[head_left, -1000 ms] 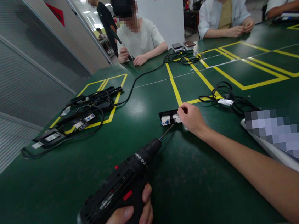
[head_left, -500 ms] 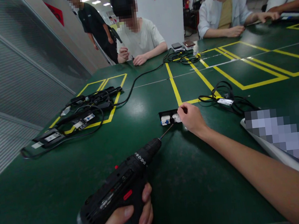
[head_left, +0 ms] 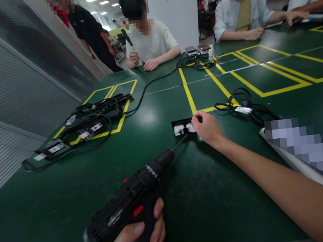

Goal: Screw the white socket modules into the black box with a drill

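My left hand (head_left: 133, 235) is wrapped around the grip of a black cordless drill (head_left: 132, 197) with red switches. The drill slants up to the right, and its long thin bit ends at the near edge of a small black casing (head_left: 183, 121). White blocks (head_left: 179, 130) sit in that casing, one with a blue part. Closed over the casing's right end is my right hand (head_left: 206, 126), holding it on the table; the fingertips are partly hidden. I cannot tell whether the bit touches a screw.
On the green table (head_left: 234, 205), black cabled devices (head_left: 92, 124) lie at left. A coiled cable (head_left: 243, 108) and a pixelated flat object (head_left: 306, 152) lie at right. Across the table, a person (head_left: 151, 41) holds a black tool; another person (head_left: 240, 16) sits at right.
My hands, the drill and the casing have not visibly moved. The standing person in dark clothes at the back has shifted left, and the far-right seated person's hand has moved slightly right.
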Action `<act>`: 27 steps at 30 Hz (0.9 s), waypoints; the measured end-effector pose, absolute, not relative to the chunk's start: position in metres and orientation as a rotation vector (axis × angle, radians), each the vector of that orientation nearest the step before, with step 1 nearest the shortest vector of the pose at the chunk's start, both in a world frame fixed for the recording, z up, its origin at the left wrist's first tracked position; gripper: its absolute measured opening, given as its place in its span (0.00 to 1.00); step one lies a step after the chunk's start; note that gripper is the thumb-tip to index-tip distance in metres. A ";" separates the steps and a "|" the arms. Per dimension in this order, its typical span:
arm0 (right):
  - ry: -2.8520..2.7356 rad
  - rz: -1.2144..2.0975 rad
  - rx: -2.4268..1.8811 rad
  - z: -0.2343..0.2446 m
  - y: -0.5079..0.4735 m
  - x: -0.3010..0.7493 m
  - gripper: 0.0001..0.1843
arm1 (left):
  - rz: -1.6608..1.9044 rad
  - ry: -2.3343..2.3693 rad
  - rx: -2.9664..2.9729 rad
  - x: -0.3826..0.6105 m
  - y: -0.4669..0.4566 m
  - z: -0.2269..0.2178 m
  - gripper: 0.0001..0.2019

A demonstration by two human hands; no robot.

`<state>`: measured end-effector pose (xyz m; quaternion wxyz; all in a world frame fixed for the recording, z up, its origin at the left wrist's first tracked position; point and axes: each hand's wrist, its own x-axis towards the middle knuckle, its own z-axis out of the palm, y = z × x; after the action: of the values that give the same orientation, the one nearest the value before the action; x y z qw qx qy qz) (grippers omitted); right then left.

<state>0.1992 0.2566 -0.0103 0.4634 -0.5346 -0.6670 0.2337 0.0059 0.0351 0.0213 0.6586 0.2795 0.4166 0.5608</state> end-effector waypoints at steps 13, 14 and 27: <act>-1.644 0.564 -1.324 -0.010 0.257 0.200 0.13 | 1.276 0.948 0.645 0.005 0.037 0.018 0.12; -1.645 0.566 -1.322 -0.010 0.257 0.200 0.13 | 1.280 0.952 0.646 0.005 0.037 0.018 0.12; -1.647 0.573 -1.313 -0.011 0.257 0.200 0.13 | 1.301 0.947 0.626 0.006 0.035 0.018 0.12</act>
<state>0.1997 0.2571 -0.0111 0.4611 -0.5337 -0.6696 0.2328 0.0059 0.0352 0.0181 0.6500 0.2756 0.4168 0.5726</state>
